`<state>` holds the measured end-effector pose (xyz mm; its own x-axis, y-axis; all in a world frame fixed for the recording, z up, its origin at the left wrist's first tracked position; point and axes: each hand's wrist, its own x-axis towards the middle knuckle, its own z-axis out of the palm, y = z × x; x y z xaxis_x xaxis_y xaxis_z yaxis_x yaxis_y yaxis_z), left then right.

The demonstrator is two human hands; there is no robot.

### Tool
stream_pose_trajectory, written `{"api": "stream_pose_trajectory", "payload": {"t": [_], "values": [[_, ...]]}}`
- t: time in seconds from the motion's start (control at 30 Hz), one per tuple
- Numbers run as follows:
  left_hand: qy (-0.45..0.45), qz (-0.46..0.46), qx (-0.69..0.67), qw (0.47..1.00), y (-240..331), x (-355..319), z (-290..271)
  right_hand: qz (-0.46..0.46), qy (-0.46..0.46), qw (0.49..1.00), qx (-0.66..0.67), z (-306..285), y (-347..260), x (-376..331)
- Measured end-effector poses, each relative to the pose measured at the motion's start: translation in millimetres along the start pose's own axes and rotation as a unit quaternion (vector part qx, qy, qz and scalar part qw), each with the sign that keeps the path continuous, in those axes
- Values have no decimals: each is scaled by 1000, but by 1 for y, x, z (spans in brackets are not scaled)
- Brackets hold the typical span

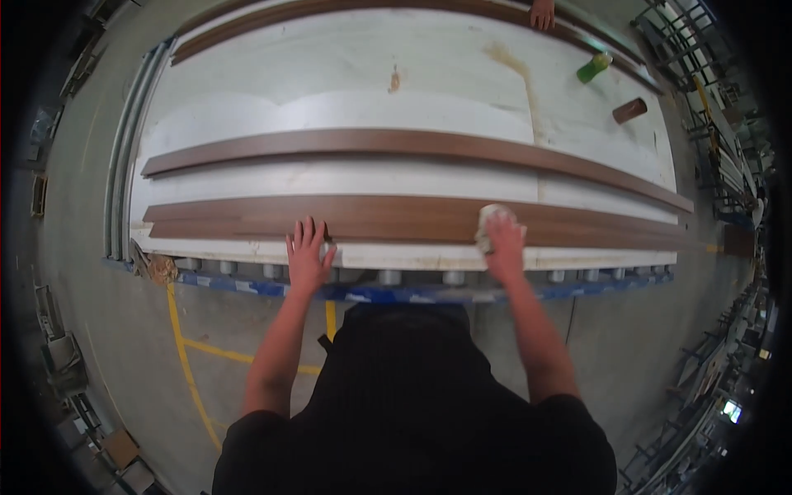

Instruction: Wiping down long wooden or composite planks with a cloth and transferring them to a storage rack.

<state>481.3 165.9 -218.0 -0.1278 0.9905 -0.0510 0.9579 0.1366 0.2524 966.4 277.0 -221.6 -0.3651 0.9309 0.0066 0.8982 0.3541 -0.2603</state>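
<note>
Grasping cloth (pixel 485 231), right grip (pixel 504 241) overlies board (pixel 412 218); left grip (pixel 308 257) released; blue strip (pixel 375 294) blurrily marked.

Illumination was moderate and diffuse; the white board (pixel 330 95) reflected most brightly. Thin shadows lined the near edges of the brown planks (pixel 396 216). Fisheye distortion bowed straight edges, and black vignetting filled the corners. Peripheral racks (pixel 681 45) appeared soft; the small screen (pixel 731 410) glowed brightly.
</note>
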Motion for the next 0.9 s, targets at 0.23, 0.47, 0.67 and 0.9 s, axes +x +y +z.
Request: {"api": "stream_pose_trajectory", "payload": {"t": [0.23,0.47,0.67,0.9], "values": [[24,36,-21,999,15,17,4,78,32,995,-59,-2,49,-17],[-39,134,-56,989,65,61,-2,-68,-60,995,36,27,-110,43],[-37,176,-11,984,62,75,0,-89,-53,994,42,29,-106,57],[43,183,-40,981,65,64,-3,-55,11,998,28,-28,0,26]]}}
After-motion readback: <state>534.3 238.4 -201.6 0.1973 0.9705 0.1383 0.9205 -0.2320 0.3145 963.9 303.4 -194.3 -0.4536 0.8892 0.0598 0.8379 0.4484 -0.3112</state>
